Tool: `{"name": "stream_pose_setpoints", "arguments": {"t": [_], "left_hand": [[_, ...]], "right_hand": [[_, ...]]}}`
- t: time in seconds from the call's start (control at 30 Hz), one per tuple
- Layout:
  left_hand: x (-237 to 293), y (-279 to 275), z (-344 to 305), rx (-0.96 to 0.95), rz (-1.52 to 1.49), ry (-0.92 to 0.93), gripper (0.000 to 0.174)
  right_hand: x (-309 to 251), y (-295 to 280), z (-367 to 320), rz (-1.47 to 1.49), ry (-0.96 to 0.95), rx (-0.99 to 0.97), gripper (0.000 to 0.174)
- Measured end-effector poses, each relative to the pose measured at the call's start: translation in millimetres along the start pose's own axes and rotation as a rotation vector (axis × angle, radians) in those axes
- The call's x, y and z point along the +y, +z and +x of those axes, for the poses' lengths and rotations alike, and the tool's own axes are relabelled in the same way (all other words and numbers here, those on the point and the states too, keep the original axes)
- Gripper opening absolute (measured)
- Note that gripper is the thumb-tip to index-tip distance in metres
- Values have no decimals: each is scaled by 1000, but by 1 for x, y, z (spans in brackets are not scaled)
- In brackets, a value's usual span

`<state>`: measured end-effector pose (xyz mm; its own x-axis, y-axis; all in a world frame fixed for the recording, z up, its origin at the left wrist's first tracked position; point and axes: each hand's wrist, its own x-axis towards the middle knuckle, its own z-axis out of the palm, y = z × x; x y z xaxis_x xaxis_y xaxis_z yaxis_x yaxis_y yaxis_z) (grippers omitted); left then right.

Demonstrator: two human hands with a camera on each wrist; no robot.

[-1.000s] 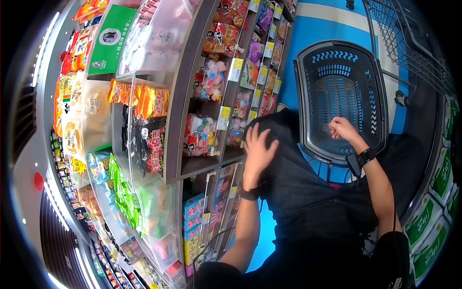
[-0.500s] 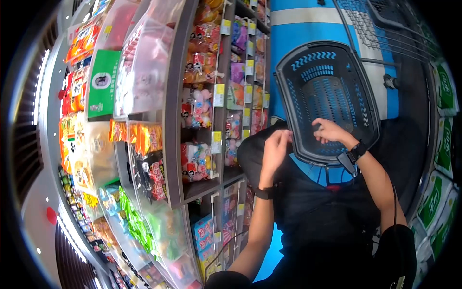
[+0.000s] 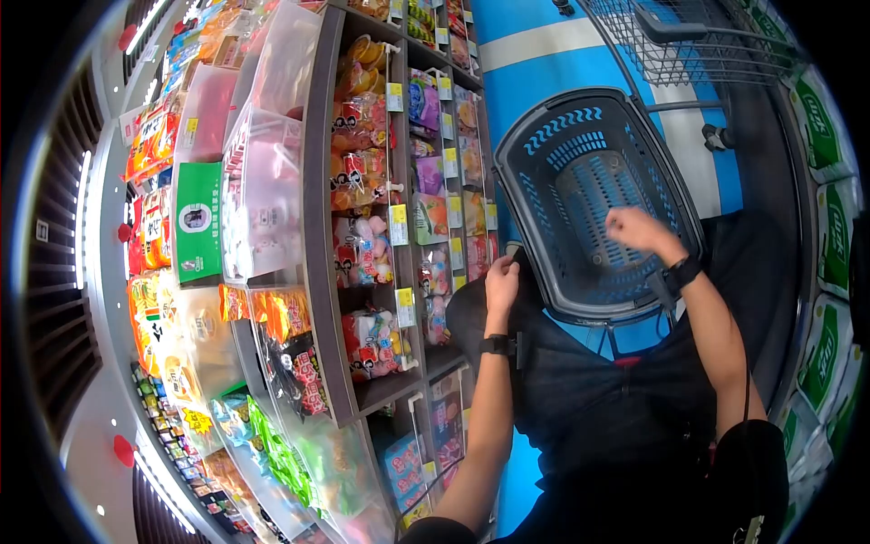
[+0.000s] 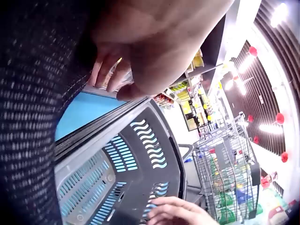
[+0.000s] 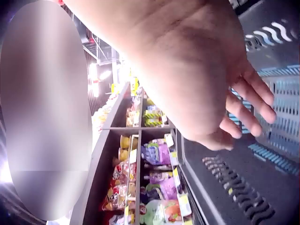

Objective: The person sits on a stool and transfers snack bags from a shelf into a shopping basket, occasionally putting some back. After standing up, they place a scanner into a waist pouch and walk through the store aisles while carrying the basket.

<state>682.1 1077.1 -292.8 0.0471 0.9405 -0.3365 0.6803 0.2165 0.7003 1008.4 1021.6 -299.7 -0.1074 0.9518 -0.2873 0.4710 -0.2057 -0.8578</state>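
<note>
A dark grey basket with a slotted floor and no goods in it stands at the person's knees. The left hand is over the knee, just left of the basket; its fingers bend loosely around nothing visible, as the left hand also shows in the left wrist view. Over the basket's interior hangs the right hand, holding nothing. In the right wrist view the right hand has relaxed, slightly bent fingers above the slotted floor.
Shelves of bagged sweets and snacks rise on the left, with clear bins beyond. A wire cart stands past the basket. White and green packs line the right edge. Blue floor shows between.
The left hand has gone from spread fingers over the thigh to loosely bent ones near the basket's side. The right hand remains above the basket. Shelves and basket have shifted in the head view.
</note>
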Motion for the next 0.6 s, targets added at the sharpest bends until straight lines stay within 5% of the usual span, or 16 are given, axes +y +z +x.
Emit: {"name": "stream_pose_setpoints", "arguments": {"t": [0.03, 0.13, 0.23, 0.43, 0.6], "left_hand": [[2, 3, -3, 15, 107, 46, 31], [25, 12, -17, 3, 320, 26, 30], [30, 16, -16, -32, 454, -53, 30], [43, 12, -27, -110, 496, 29, 31], [35, 14, -23, -96, 440, 23, 30]], "right_hand": [[7, -12, 3, -95, -32, 171, 21], [13, -44, 3, -383, 361, 540, 25], [33, -59, -2, -377, 537, 524, 44], [53, -63, -9, -418, 571, 527, 67], [68, -67, 0, -396, 580, 535, 57]]}}
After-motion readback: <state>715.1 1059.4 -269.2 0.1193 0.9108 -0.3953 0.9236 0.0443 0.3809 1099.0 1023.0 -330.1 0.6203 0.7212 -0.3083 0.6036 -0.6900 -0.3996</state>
